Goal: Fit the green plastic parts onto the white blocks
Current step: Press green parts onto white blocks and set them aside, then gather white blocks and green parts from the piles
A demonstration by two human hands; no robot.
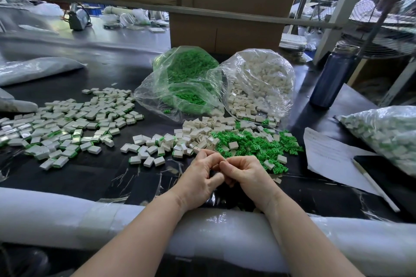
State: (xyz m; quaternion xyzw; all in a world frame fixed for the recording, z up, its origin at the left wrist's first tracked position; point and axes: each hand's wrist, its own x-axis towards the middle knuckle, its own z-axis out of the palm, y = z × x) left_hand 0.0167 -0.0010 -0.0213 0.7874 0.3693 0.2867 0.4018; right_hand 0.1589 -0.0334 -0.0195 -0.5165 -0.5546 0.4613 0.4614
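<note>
My left hand [200, 177] and my right hand [246, 174] meet at the table's near middle, fingers curled and fingertips pressed together. What they hold is hidden between the fingers. Just beyond them lies a heap of loose white blocks [198, 135], and to its right a heap of loose green plastic parts [254, 144] with a few white blocks mixed in. A wide spread of white blocks with green parts fitted [67, 123] covers the left of the table.
Behind the heaps stand an open clear bag of green parts [184, 81] and an open clear bag of white blocks [261, 83]. A dark bottle [333, 76], a paper sheet [331, 155] with a pen [376, 186], and a filled bag [387, 132] lie on the right. White foam padding [67, 216] lines the near edge.
</note>
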